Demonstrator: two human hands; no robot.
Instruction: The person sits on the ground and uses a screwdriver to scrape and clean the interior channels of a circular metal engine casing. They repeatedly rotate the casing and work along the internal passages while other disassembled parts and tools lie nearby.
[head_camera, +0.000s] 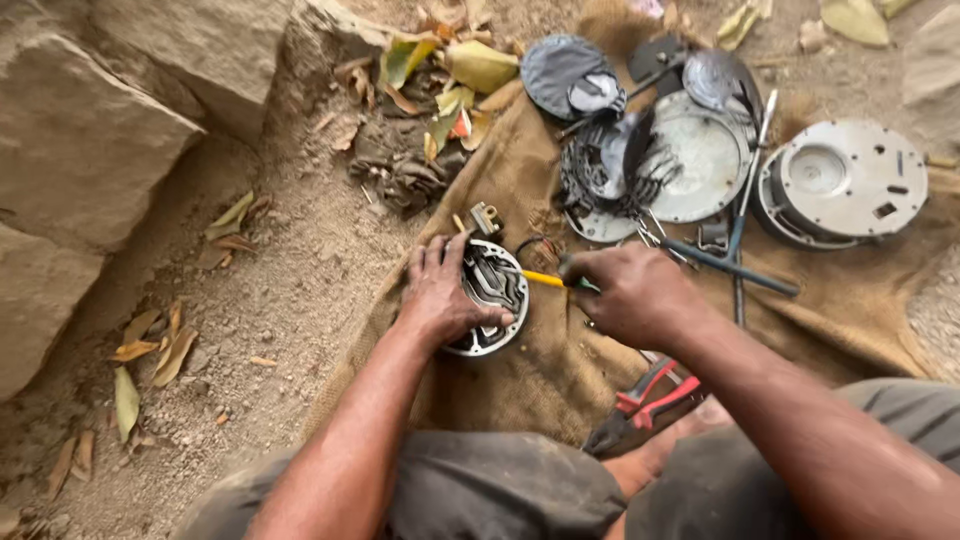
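Lying across sandy ground at frame centre, burlap sacking is carrying round metal plates; left hand is pressing a disc, right hand gripping a yellow-handled screwdriver; rocks upper left.

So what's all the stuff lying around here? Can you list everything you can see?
round silver metal part with inner windings: one, silver, on the sacking under the left hand
yellow-handled screwdriver: one, yellow, tip at the round part
brown burlap sacking: one, brown, spread on the ground
round grey metal housing: one, grey, far right
flat silver disc plate: one, silver, top centre
dark metal covers: a few, dark grey, top
blue-handled tool: one, blue, right of the hands
red-handled pliers: one, red and black, near the knees
dry leaves: many, yellow-brown, scattered
rocks: several, tan, left
left hand: pressing the round part
right hand: grip closed on the screwdriver
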